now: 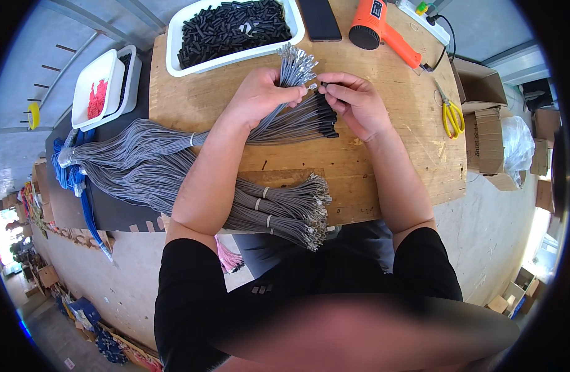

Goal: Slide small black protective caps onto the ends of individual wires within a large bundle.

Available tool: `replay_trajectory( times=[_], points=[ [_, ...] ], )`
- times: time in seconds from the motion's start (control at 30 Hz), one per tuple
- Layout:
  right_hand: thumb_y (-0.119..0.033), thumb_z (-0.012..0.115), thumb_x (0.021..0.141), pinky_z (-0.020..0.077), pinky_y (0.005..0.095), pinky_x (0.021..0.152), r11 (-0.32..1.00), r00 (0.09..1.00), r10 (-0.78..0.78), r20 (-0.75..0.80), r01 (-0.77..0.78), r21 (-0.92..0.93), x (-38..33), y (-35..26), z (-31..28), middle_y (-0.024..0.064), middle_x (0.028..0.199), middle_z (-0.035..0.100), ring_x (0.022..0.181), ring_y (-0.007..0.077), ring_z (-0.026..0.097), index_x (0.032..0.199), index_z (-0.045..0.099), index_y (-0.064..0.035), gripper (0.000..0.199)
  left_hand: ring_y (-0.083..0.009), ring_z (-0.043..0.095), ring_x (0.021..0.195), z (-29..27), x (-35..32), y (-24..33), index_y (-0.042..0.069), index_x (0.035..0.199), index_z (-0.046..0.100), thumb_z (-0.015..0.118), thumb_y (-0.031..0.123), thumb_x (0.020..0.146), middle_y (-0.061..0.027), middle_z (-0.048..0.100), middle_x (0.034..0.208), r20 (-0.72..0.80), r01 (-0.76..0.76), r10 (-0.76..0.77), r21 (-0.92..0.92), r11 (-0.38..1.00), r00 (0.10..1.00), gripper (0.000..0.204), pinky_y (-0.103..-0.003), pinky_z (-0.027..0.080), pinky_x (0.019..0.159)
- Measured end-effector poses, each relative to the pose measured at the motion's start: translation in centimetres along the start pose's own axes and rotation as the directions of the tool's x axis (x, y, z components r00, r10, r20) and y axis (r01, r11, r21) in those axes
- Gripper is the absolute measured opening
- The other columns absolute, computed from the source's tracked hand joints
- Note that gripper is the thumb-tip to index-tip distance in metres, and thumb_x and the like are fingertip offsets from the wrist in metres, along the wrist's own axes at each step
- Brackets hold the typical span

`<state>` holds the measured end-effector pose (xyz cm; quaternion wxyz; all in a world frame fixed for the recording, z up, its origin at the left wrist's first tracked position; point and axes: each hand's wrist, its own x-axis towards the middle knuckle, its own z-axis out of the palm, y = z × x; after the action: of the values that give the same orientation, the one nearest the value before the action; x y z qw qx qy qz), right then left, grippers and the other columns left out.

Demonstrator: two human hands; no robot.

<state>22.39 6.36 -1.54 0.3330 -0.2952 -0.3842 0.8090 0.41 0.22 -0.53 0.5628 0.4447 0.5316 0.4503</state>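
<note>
The left hand (258,98) clasps grey cables (290,79) below their metal terminals (299,61) — presumably keeping them exposed — while the right hand (358,104) pinches a black sleeve (324,85)

From here I see a black shirt (322,273), short sleeves (184,279) ending near the elbows. Small pale marks (261,289) dot its front. I also see grey trousers (255,253).

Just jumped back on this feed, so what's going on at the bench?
The left hand holds a bunch of grey wires with bare metal ends. The right hand pinches a small black sleeve beside one metal end. Just below the fingers, black-capped wires fan out. Closer in lie tied grey bundles, their metal ends bare.
</note>
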Motion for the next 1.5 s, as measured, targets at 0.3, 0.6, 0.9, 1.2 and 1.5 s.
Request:
replay_trajectory(
  times=[0.3, 0.6, 0.9, 1.2, 1.5],
  points=[
    [0.000, 0.070, 0.090, 0.0381, 0.0193, 0.059, 0.992, 0.996, -0.077, 0.049, 0.082, -0.101, 0.3, 0.6, -0.8, 0.0066, 0.091, 0.072, 0.070, 0.0049, 0.055, 0.108, 0.067, 0.0001, 0.018, -0.0129, 0.064, 0.072, 0.1, 0.1, 0.0, -0.005, 0.088, 0.070, 0.077, 0.013, 0.082, -0.0078, 0.070, 0.080, -0.006, -0.001, 0.001, 0.012, 1.000, 1.000, 0.020, -0.027, 0.051, 0.068],
    [-0.002, 0.071, 0.091, 0.0354, 0.0186, 0.056, 0.970, 0.984, -0.176, -0.002, 0.173, -0.171, -0.1, 0.8, -0.1, -0.0010, 0.082, 0.065, 0.067, 0.0036, 0.050, 0.109, 0.072, 0.0003, 0.018, -0.0114, 0.063, 0.070, 0.2, -0.2, 0.2, -0.003, 0.086, 0.071, 0.077, 0.014, 0.082, -0.0063, 0.070, 0.077, 0.015, -0.030, 0.030, 0.022, 0.999, 0.999, 0.019, -0.026, 0.049, 0.066],
    [-0.004, 0.071, 0.093, 0.0357, 0.0184, 0.055, 0.945, 0.974, -0.223, -0.035, 0.207, -0.254, -0.4, 0.9, 0.6, -0.0024, 0.080, 0.063, 0.065, 0.0029, 0.049, 0.106, 0.072, 0.0003, 0.014, -0.0103, 0.061, 0.065, 0.1, 0.2, -0.5, -0.002, 0.079, 0.071, 0.079, 0.019, 0.080, -0.0049, 0.068, 0.070, -0.014, -0.041, 0.043, 0.129, 0.991, 0.999, 0.022, -0.027, 0.046, 0.062],
    [-0.005, 0.071, 0.093, 0.0362, 0.0187, 0.055, 0.941, 0.974, -0.227, -0.022, 0.214, -0.263, -0.3, 1.0, 0.6, -0.0013, 0.080, 0.065, 0.065, 0.0030, 0.049, 0.102, 0.072, -0.0001, 0.010, -0.0116, 0.064, 0.069, 0.0, -0.1, 0.3, -0.003, 0.087, 0.072, 0.078, 0.014, 0.080, -0.0063, 0.070, 0.074, 0.023, -0.017, 0.014, 0.109, 0.994, 1.000, 0.019, -0.027, 0.049, 0.066],
    [-0.009, 0.069, 0.095, 0.0363, 0.0185, 0.055, 0.940, 0.972, -0.231, -0.033, 0.215, -0.265, -0.2, 0.7, 0.2, 0.0015, 0.083, 0.067, 0.065, 0.0038, 0.048, 0.103, 0.070, 0.0010, 0.013, -0.0145, 0.068, 0.075, -0.5, 0.0, -0.1, -0.005, 0.099, 0.073, 0.077, 0.010, 0.079, -0.0091, 0.073, 0.083, 0.031, -0.028, 0.026, 0.040, 0.999, 0.999, 0.025, -0.027, 0.053, 0.073]
  ],
)
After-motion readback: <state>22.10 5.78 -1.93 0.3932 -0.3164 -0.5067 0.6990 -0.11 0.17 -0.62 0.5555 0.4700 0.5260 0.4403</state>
